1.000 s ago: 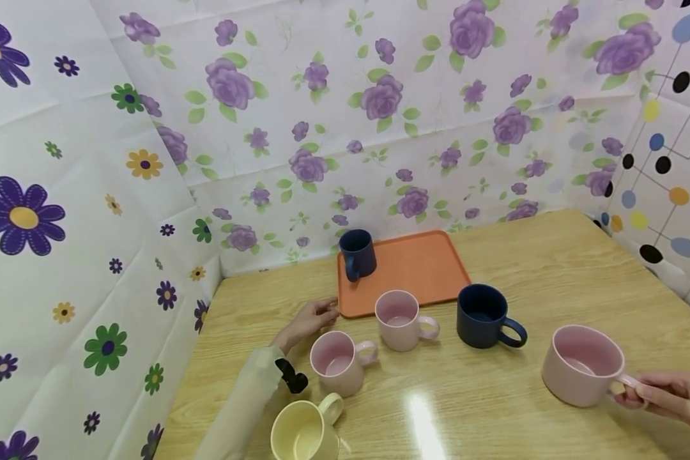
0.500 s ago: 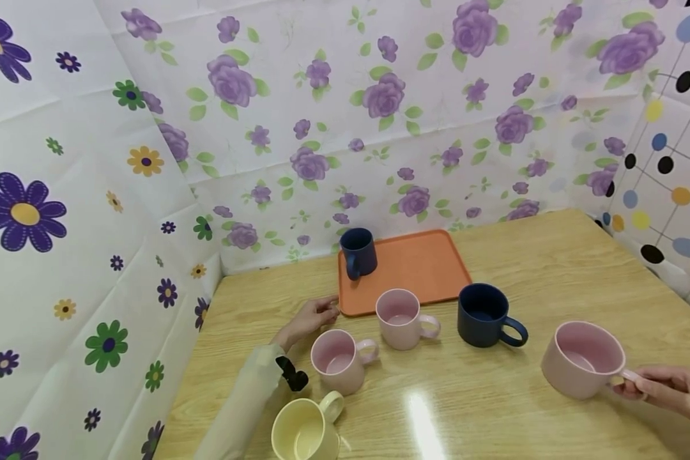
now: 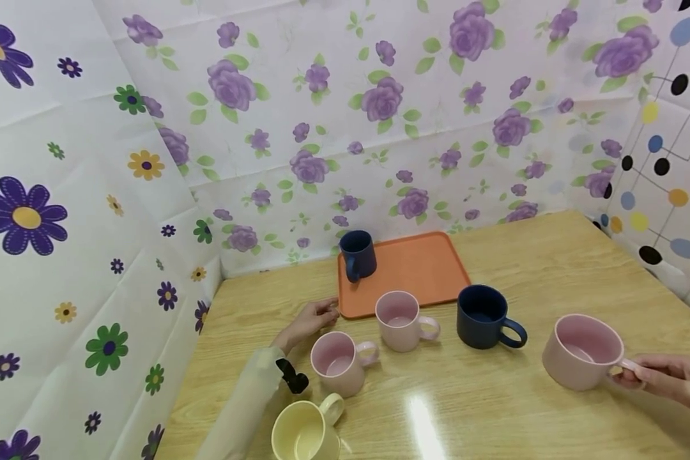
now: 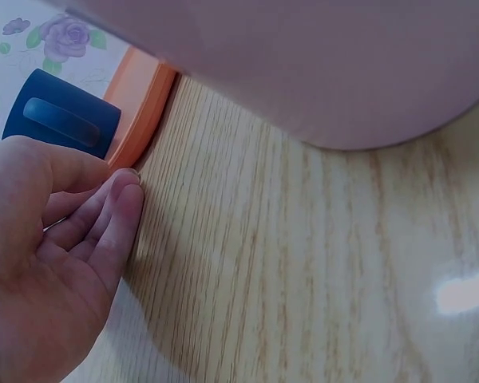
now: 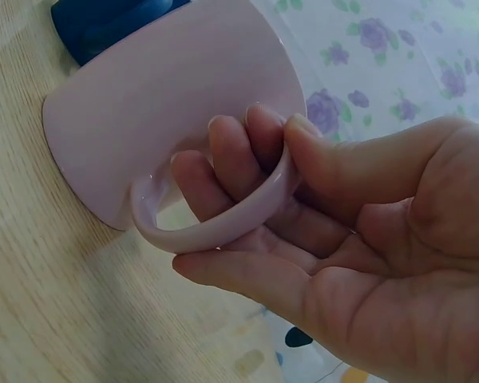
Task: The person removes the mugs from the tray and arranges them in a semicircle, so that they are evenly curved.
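Note:
At the right, my right hand [image 3: 669,382] grips the handle of a wide pink mug [image 3: 581,354]. In the right wrist view, the fingers [image 5: 231,159] pass through the mug's handle, with the thumb on its top. The mug stands upright, low over the table. My left hand [image 3: 309,322] lies on the table with fingers loosely bent, fingertips right at the left front corner of the orange tray [image 3: 414,271]. A dark blue mug [image 3: 358,254] stands on the tray's left end. In the left wrist view, a pink mug [image 4: 327,72] fills the upper right.
Before the tray stand a pink mug [image 3: 399,322] and a dark blue mug [image 3: 483,319]. Another pink mug [image 3: 338,365] and a yellow mug [image 3: 305,434] stand close by my left forearm. Flowered sheets [image 3: 322,128] border the wooden table [image 3: 529,255].
The wide pink mug in my right hand has shifted slightly upward in the head view. My left hand, the tray and the other mugs stay in place.

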The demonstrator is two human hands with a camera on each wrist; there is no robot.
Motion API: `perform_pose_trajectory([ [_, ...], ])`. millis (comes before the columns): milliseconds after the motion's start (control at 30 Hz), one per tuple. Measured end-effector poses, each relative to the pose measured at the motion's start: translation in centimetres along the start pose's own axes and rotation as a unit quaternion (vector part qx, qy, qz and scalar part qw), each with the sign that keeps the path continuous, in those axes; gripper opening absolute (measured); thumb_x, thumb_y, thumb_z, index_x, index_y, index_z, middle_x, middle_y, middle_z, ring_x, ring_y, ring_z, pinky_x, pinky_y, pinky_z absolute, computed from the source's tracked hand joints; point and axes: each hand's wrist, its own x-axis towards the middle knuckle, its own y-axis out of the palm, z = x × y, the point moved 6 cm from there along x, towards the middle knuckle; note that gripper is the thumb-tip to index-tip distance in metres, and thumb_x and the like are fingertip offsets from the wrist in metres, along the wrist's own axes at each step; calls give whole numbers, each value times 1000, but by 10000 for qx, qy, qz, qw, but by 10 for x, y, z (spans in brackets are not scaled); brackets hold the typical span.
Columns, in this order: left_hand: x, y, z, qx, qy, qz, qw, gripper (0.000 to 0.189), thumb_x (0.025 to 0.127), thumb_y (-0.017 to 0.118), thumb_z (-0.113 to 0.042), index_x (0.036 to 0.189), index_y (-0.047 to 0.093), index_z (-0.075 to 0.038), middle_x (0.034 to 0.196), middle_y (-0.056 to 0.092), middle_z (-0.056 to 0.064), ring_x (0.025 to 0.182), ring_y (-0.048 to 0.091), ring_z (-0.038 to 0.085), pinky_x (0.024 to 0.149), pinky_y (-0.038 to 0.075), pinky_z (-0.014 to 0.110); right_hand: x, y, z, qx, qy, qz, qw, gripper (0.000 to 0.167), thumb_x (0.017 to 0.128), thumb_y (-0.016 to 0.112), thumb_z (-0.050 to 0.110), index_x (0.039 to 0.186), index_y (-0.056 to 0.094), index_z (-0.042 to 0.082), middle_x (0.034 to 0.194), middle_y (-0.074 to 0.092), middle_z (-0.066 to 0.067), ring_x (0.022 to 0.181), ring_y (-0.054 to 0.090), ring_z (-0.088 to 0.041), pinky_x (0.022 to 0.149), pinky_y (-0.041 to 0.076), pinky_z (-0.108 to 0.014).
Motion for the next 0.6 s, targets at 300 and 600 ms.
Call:
perform_pose_trajectory([
  [300, 1, 0, 2, -50, 15, -64, 10000, 50, 100, 51, -10, 146, 38, 4, 117, 61, 26, 98, 63, 19, 89, 57, 30, 7, -6, 8, -131, 54, -411, 9991, 54, 101, 26, -11, 124, 66, 17, 117, 71, 2, 108, 64, -1, 88, 51, -10],
  [600, -1, -1, 3, 0, -17, -62, 10000, 49, 100, 50, -10, 146, 37, 4, 118, 62, 27, 99, 63, 20, 87, 57, 28, 8, -7, 6, -10, 224, -356, 9991, 52, 102, 26, -9, 124, 66, 16, 117, 70, 4, 109, 62, 1, 88, 50, -9],
])
